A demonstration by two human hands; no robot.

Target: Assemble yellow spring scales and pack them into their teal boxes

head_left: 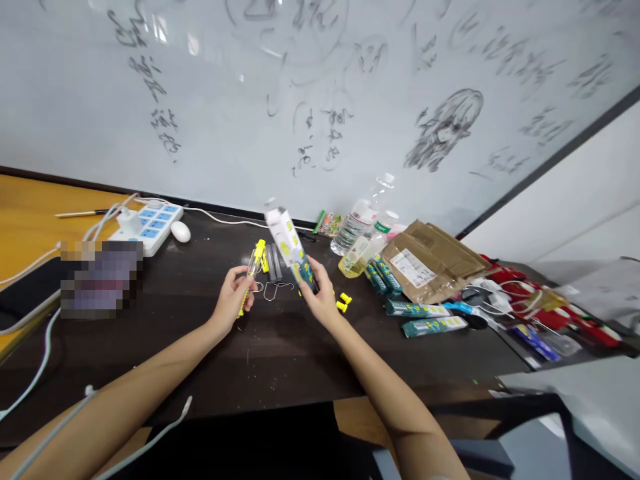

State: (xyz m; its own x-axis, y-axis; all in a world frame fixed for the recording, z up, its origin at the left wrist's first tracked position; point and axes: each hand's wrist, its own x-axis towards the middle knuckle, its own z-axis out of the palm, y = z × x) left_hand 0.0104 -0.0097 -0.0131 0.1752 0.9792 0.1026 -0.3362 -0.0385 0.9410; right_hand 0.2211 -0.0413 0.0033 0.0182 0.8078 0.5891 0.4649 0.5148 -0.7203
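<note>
My left hand (233, 297) is closed around a slim stick (256, 259), clear in the middle with a yellow end. The kind of stick is not plain. My right hand (320, 293) grips a long narrow carton (289, 245), white and green with yellow print, tilted up with its far end blurred and seemingly open. Between the hands, several grey see-through tubes (273, 263) lie side by side on the dark table, near a bent wire hook (271, 291). Small yellow plastic pieces (343, 302) rest just right of my right hand.
Similar green cartons (434, 325) lie at right, by a brown paper parcel (425, 263). Behind stand a water bottle (356, 223) and a bottle of yellow liquid (356, 257). At left are a power strip (156, 223), a white mouse (181, 231) and loose cables. A whiteboard (225, 133) backs the table.
</note>
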